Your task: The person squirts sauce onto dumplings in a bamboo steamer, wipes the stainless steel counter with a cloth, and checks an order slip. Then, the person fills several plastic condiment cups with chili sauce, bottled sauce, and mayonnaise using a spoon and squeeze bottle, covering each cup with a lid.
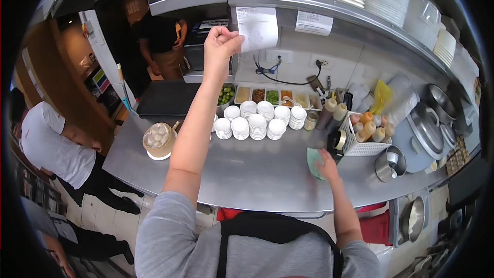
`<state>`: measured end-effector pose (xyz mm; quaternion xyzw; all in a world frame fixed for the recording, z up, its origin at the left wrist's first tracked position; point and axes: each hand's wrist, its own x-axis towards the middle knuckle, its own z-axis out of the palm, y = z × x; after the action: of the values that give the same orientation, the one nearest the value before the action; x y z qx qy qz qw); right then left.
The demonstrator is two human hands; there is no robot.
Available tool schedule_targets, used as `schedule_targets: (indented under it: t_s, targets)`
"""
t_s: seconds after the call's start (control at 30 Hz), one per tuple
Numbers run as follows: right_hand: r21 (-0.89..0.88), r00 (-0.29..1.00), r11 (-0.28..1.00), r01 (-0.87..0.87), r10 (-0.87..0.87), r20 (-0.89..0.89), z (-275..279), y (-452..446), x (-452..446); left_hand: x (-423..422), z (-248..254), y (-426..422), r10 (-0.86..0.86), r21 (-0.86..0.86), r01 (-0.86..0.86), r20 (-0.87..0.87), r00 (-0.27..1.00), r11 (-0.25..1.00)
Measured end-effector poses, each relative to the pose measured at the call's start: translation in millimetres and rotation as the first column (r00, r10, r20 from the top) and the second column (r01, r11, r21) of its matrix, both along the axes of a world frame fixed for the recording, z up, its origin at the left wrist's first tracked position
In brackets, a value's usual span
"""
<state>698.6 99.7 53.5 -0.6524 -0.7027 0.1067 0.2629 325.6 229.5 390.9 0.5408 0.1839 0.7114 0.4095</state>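
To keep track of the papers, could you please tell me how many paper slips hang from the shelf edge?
2: one slip, pinched by the left hand, and another slip to its right; more may be hidden behind.

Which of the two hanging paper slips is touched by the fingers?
The left slip: the left hand holds its edge; no hand touches the right slip.

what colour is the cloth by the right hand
The cloth under the right hand is pale green, seen best in the head view.
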Motion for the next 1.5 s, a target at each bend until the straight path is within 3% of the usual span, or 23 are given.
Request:
schedule_targets:
  t_s: [0.03,0.13,0.17,0.2,0.33,0.43,0.5,0.7,0.77,0.8,0.97,1.1,1.17,1.2,1.27,1.3,1.37,1.5]
  targets:
    - [0.141,0.998,0.988,-0.058,0.063,-0.029,13.1,3.0,4.7,2.2,-2.7,-0.3,0.002,-0.001,-0.002,0.000,1.000,1.000]
    - [0.327,0.998,0.944,-0.051,0.062,-0.022,65.5,12.7,7.4,6.4,-7.8,3.1,-0.003,0.020,0.003,-0.019,1.000,1.000]
    - [0.257,0.979,0.964,0.063,-0.010,-0.203,77.6,16.7,8.2,7.9,-9.7,3.2,0.006,0.019,-0.006,-0.020,1.000,1.000]
    - [0.370,0.998,0.927,0.051,-0.029,-0.064,92.5,19.8,11.4,9.7,-9.8,0.9,0.020,0.005,-0.020,-0.020,1.000,1.000]
    - [0.381,0.990,0.919,0.103,-0.057,-0.128,122.0,38.0,42.6,8.4,-12.3,0.6,0.086,0.005,-0.085,-0.042,0.995,0.996]
    - [0.436,0.994,0.894,0.106,-0.095,-0.045,135.2,50.1,82.8,11.3,-11.9,-2.8,0.152,0.001,-0.152,-0.024,0.988,0.988]
    - [0.402,0.965,0.878,0.259,-0.253,-0.070,143.2,57.0,110.0,15.0,-12.2,-6.5,0.186,-0.016,-0.187,-0.024,0.982,0.982]
    - [0.371,0.955,0.888,0.271,-0.200,-0.220,137.3,104.6,230.0,25.7,-28.1,-8.3,0.388,0.005,-0.388,-0.008,0.922,0.922]
    - [0.513,0.965,0.842,0.169,-0.035,-0.261,130.3,132.6,264.4,26.0,-34.0,-9.1,0.440,-0.006,-0.440,-0.024,0.898,0.898]
    - [0.398,0.972,0.887,0.233,-0.205,-0.114,155.1,126.8,259.3,30.5,-34.2,-12.9,0.503,-0.048,-0.506,-0.055,0.862,0.861]
    - [0.386,0.972,0.914,0.125,-0.035,-0.234,165.4,191.3,299.2,-1.8,-44.3,-15.2,0.477,-0.073,-0.486,-0.118,0.871,0.871]
    - [0.301,0.982,0.951,0.071,-0.013,-0.190,146.6,244.7,314.5,12.7,-33.0,-33.0,0.465,-0.055,-0.477,-0.147,0.873,0.877]
    - [0.249,0.980,0.948,0.197,-0.187,-0.062,136.9,266.7,321.3,19.4,-31.2,-38.7,0.477,-0.047,-0.488,-0.149,0.866,0.872]
    - [0.254,0.982,0.948,0.191,-0.180,-0.063,135.0,273.6,322.1,17.9,-30.9,-40.4,0.487,-0.050,-0.500,-0.160,0.858,0.864]
    - [0.337,0.959,0.902,0.269,-0.282,-0.011,132.3,286.0,322.8,11.9,-31.0,-42.6,0.505,-0.057,-0.522,-0.186,0.843,0.851]
    - [0.342,0.961,0.902,0.265,-0.277,-0.014,126.9,292.2,323.3,11.0,-31.6,-44.1,0.510,-0.051,-0.527,-0.185,0.840,0.848]
    - [0.392,0.964,0.908,0.147,-0.220,0.150,116.1,302.4,324.7,10.1,-32.0,-46.5,0.517,-0.066,-0.538,-0.201,0.832,0.840]
    - [0.236,0.979,0.960,0.153,-0.180,0.096,122.3,316.4,336.5,13.9,-31.9,-49.8,0.523,-0.066,-0.543,-0.194,0.830,0.837]
